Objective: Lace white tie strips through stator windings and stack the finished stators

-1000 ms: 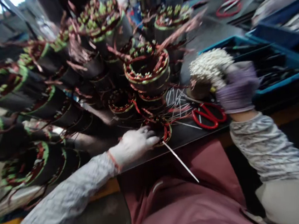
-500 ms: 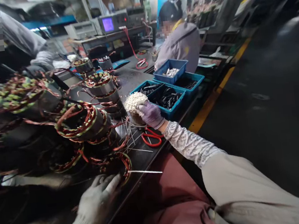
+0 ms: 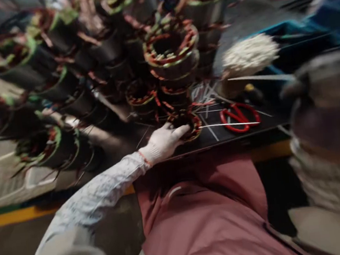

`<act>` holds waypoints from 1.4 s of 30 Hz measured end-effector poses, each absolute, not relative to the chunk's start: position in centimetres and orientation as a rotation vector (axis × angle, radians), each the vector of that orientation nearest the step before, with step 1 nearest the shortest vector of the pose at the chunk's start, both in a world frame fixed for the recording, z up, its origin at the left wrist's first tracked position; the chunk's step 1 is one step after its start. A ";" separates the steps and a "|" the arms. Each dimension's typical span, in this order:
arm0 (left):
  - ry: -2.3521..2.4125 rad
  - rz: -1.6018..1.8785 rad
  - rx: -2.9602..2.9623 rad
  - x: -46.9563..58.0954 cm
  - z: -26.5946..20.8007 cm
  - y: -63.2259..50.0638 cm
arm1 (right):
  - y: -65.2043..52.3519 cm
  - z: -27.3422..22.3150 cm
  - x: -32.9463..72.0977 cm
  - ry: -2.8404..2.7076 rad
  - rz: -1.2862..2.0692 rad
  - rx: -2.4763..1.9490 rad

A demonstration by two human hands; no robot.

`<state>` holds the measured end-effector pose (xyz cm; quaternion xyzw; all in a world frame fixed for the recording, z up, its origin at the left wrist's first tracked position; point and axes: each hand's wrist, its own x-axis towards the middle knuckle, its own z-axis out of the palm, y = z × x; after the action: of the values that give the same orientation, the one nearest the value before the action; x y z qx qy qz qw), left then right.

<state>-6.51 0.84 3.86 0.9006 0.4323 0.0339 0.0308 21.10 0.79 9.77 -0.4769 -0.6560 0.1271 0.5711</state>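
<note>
Through the head camera I have my left hand [image 3: 161, 145] at a small wound ring [image 3: 199, 129] near the front edge of the table [image 3: 224, 134]. Its fingers are partly bent over the rim and opening; I cannot tell whether that grip is closed on it. A white tie [image 3: 229, 124] runs from the ring across the red scissors [image 3: 239, 117]. My right hand [image 3: 324, 106] is badly blurred, out to the right, its grip apparently pinched on a white strip [image 3: 259, 78] pointing left. That strip passes just below the pale bundle [image 3: 250, 55]. Taller stacked rings [image 3: 172, 70] stand behind the small one.
</note>
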 end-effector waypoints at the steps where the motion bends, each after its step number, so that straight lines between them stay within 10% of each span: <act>1: 1.284 0.150 2.755 -6.9 3.6 1.2 | -1.7 8.6 20.6 -1.513 0.354 -1.062; 10: 1.151 0.270 2.958 -6.5 2.1 0.9 | -12.6 -0.9 17.0 -1.790 0.749 -0.928; 42: 1.157 0.857 2.587 -6.2 -0.8 0.4 | -3.6 0.2 11.4 -1.746 0.493 -1.162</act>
<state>-6.19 0.43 -0.81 0.8702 0.3892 0.2882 0.0906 11.43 -3.62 0.18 -0.4751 -0.7137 0.2016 0.4736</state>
